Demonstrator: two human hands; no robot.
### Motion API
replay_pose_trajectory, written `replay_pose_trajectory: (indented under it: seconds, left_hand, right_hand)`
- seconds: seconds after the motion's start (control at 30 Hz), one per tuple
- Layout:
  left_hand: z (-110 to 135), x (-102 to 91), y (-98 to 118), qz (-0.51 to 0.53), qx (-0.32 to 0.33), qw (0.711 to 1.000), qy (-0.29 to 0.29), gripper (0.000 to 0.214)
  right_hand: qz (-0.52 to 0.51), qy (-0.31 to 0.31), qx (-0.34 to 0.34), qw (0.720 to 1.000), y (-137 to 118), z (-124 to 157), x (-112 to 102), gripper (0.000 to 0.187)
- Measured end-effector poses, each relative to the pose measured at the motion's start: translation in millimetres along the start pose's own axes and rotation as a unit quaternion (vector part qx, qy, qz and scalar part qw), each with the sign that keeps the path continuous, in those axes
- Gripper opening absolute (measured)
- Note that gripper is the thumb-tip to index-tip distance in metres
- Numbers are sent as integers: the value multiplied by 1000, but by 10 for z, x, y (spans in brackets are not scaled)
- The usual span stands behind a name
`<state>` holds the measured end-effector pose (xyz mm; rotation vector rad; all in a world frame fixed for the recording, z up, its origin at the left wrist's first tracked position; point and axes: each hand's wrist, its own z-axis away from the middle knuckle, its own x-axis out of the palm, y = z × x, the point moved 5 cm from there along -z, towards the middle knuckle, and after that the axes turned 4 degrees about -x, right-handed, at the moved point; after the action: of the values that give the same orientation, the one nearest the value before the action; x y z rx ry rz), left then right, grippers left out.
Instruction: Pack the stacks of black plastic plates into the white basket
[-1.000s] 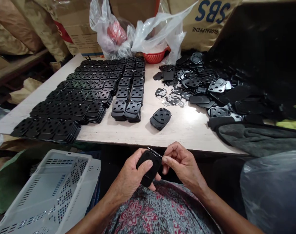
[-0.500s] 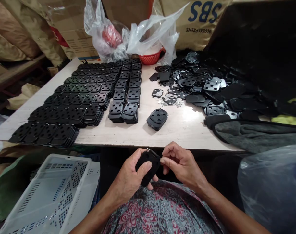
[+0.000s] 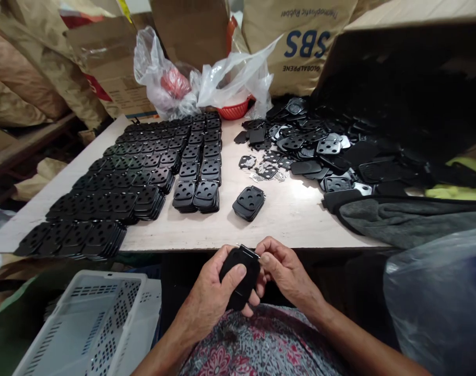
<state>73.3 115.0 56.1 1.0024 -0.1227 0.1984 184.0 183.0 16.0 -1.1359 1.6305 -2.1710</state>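
Above your lap [image 3: 238,347], left grip [image 3: 209,284] clamps black rubber casing [image 3: 241,269], right grip [image 3: 288,271] pinches its thin metal pin [image 3: 248,250]; hold steady.

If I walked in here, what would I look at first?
First you'd see long rows of stacked black plates with round holes covering the left of the white table. To their right lies a messy heap of black and silver pieces. Nearest you, the left hand holds a black piece while the right hand pinches its top edge.
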Motion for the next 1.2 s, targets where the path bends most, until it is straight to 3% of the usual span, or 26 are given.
replay_pose_trajectory:
  seconds: [0.1, 0.2, 0.3, 0.4, 0.6, 0.77, 0.9, 1.1, 1.2]
  left_hand:
    - [-68, -69, 143, -70, 16, 997, 26, 40]
    - [-146, -209, 349, -199, 66, 972, 109, 41]
    - [-170, -272, 621, -369, 167, 889, 215, 39]
    - [-191, -198, 791, -479, 240, 807, 248, 47]
    - [-424, -108, 880, -540, 291, 742, 271, 39]
    - [-765, -131, 929, -561, 304, 687, 348, 41]
    - [-961, -112, 944, -578, 280, 672, 369, 40]
    - [-1034, -65, 957, -588, 230, 697, 340, 38]
    - [-1036, -53, 936, -589, 235, 698, 333, 43]
  right_hand:
    - [-14, -37, 12, 999, -50, -77, 72, 42]
    - [-39, -37, 30, 998, -128, -189, 115, 42]
    - [-48, 20, 10, 999, -219, -315, 86, 42]
    - [-30, 74, -19, 997, -280, -414, 30, 40]
    - [-18, 112, -57, 992, -340, -477, -129, 42]
    - [36, 249, -172, 952, -458, -408, -524, 40]
    - [43, 252, -174, 951, -450, -422, -670, 40]
    - [68, 236, -169, 954, -430, -432, -654, 40]
    - [67, 229, -165, 957, -403, -434, -659, 41]
